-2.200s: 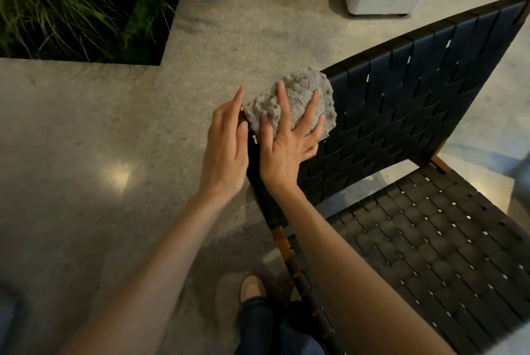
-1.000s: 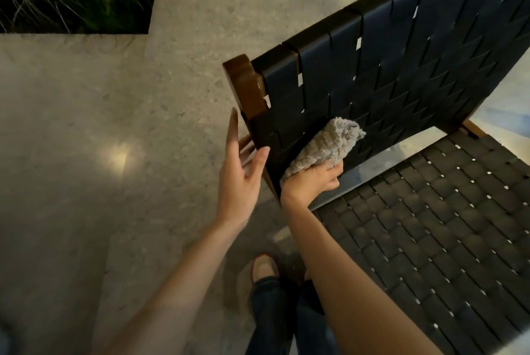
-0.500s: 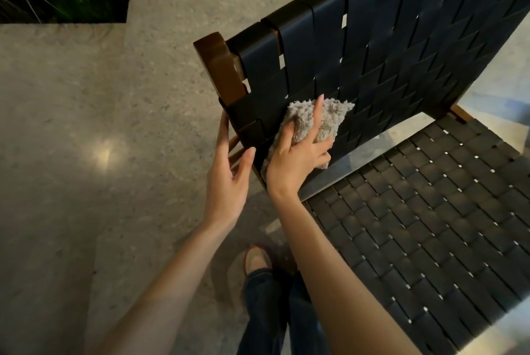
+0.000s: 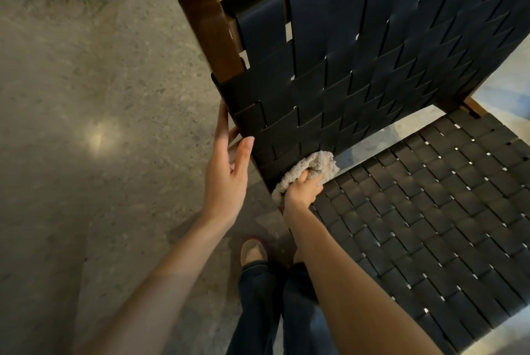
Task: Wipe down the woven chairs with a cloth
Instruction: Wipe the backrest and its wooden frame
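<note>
The right hand (image 4: 301, 191) has its fingers (image 4: 304, 176) clenched round the grey cloth (image 4: 311, 165). The wad bulges out past the knuckles and presses on the lowest black straps of the chair's backrest (image 4: 358, 53), just above the gap to the woven seat (image 4: 430, 211). Bunching it like that, I'd say, gives a firm pad to push into the ridges of the weave.

The left hand (image 4: 226, 177) grips nothing. Its fingers (image 4: 222, 125) are released and straight, laid along the outer edge of the backrest below the brown wooden post (image 4: 212, 39), with the thumb reaching toward the front face. It looks like a brace (so the chair won't rock or slide on the polished floor (image 4: 71, 125) under the rubbing). The seat beyond the cloth looks yet to be wiped.
</note>
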